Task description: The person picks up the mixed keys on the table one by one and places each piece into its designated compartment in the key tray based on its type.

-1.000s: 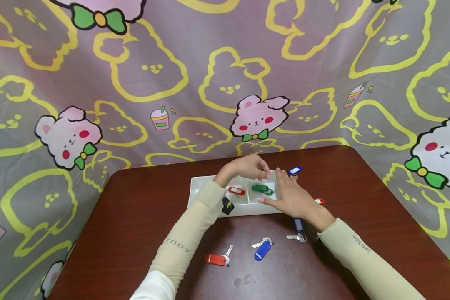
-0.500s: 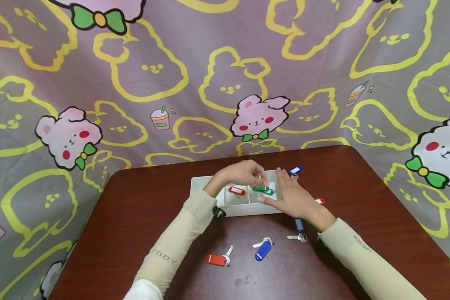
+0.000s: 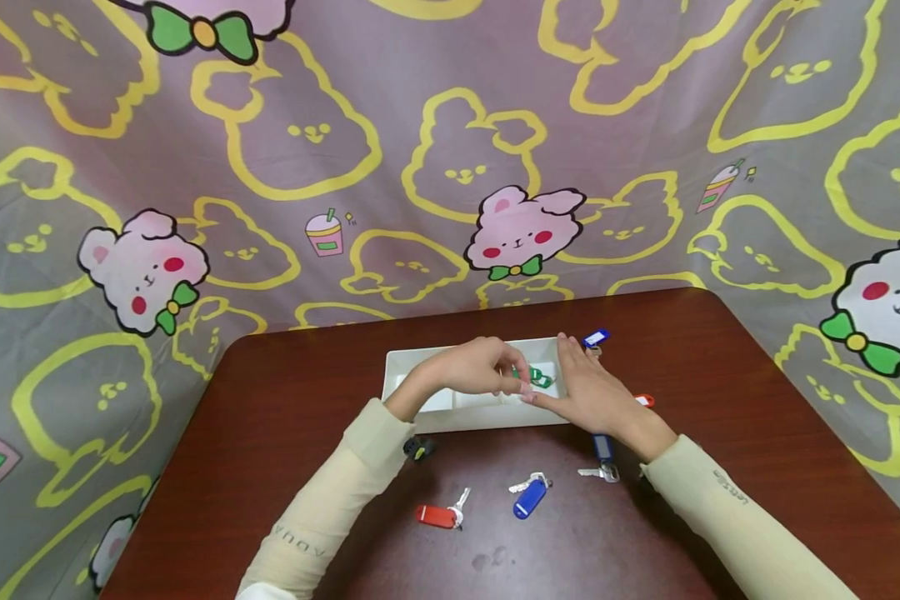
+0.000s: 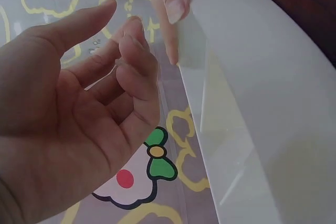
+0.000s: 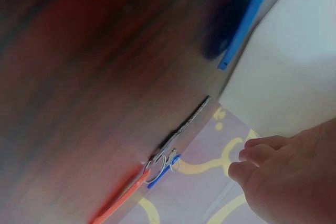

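Note:
A white divided tray (image 3: 420,421) lies on the brown table. My left hand (image 3: 480,367) reaches over it, fingers loosely bent, beside green key tags (image 3: 542,378) in the right compartment. From the left wrist, that same hand (image 4: 89,98) shows nothing between thumb and fingers. My right hand (image 3: 592,392) rests along the tray's right end, fingers straight and thumb at the front edge. Seen from the right wrist, its fingers lie against the white tray wall (image 5: 294,51). The left hand hides much of the middle compartment in the head view.
In front of the tray lie keys with a red tag (image 3: 437,516), a blue tag (image 3: 529,498) and a dark blue tag (image 3: 603,448). Past my right hand are another blue tag (image 3: 596,338) and a partly covered red tag (image 3: 644,401). A patterned curtain (image 3: 390,167) surrounds the table.
My left hand has come lower and slightly left over the tray, now covering the red tag visible earlier in the middle compartment. My right hand stays at the tray's right end.

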`<move>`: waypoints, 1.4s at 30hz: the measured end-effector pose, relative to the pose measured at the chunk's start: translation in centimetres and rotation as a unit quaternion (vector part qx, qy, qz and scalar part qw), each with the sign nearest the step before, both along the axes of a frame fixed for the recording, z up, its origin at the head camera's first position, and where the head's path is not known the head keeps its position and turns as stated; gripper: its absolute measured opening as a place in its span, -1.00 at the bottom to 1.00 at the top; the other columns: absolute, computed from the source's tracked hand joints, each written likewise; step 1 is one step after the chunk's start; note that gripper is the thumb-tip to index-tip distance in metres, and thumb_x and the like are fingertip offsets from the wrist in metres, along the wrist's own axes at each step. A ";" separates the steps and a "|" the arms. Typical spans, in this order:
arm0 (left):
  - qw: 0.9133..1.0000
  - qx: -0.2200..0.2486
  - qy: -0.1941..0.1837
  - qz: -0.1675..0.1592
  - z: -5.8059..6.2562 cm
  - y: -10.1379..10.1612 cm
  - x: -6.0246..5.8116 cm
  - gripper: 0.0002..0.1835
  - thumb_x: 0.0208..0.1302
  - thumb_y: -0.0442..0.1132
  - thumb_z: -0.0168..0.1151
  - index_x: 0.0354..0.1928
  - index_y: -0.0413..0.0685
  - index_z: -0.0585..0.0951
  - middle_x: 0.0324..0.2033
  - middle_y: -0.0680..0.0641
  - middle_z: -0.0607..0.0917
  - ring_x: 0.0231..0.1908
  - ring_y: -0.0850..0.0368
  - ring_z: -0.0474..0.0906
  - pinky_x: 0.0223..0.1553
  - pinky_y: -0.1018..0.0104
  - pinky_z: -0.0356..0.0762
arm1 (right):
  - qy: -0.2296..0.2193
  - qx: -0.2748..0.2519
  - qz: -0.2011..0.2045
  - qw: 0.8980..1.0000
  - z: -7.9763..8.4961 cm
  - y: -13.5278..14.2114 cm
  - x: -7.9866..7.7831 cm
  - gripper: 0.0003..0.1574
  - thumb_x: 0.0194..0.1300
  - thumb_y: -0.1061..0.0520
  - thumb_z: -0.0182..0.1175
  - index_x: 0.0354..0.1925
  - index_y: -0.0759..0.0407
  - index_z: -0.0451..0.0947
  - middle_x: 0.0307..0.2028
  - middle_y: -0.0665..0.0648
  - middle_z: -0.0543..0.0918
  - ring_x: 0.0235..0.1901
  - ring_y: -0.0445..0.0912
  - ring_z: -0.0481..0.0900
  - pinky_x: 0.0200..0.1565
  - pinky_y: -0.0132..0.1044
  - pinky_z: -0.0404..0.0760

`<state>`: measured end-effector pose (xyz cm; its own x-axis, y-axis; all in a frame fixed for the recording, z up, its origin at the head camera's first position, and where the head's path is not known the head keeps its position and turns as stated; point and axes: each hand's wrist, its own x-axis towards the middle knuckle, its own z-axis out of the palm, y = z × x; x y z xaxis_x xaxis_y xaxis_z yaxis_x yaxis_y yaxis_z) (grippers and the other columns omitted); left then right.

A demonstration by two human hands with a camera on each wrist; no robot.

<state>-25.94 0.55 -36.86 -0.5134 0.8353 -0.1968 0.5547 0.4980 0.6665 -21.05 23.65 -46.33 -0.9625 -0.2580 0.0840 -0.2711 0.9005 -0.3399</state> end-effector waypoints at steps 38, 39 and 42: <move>1.000 0.006 0.006 0.004 -1.9 -7.3 7.2 -0.67 0.43 -0.07 0.39 0.11 -0.06 0.71 -0.02 -0.02 0.83 -0.07 0.31 0.77 0.09 0.34 0.71 | -0.034 0.006 -0.009 0.999 0.4 -0.2 -0.1 0.61 0.27 -0.73 0.03 0.64 0.48 -0.18 0.65 0.48 -0.03 0.66 0.37 -0.04 0.63 0.27 0.00; 1.000 0.003 0.008 0.006 -2.0 -7.5 7.3 -0.65 0.42 -0.07 0.40 0.12 -0.07 0.70 0.01 -0.04 0.83 -0.04 0.27 0.78 0.10 0.33 0.71 | -0.035 0.006 -0.009 0.999 0.4 -0.2 -0.1 0.61 0.27 -0.73 0.03 0.64 0.48 -0.18 0.65 0.48 -0.03 0.66 0.37 -0.04 0.63 0.27 0.00; 1.000 -0.011 0.019 0.011 -2.1 -7.9 7.9 -0.59 0.41 -0.04 0.40 0.18 -0.09 0.69 0.08 -0.06 0.81 0.01 0.14 0.78 0.13 0.25 0.71 | -0.035 0.008 -0.010 0.999 0.3 -0.3 -0.1 0.61 0.27 -0.73 0.03 0.64 0.47 -0.18 0.65 0.48 -0.03 0.66 0.36 -0.05 0.63 0.27 0.00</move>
<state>-18.08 -7.31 -38.99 -0.5390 0.8194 -0.1954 0.5684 0.5249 0.6336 -21.11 23.40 -45.99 -0.9710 -0.2389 0.0125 -0.2286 0.9111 -0.3430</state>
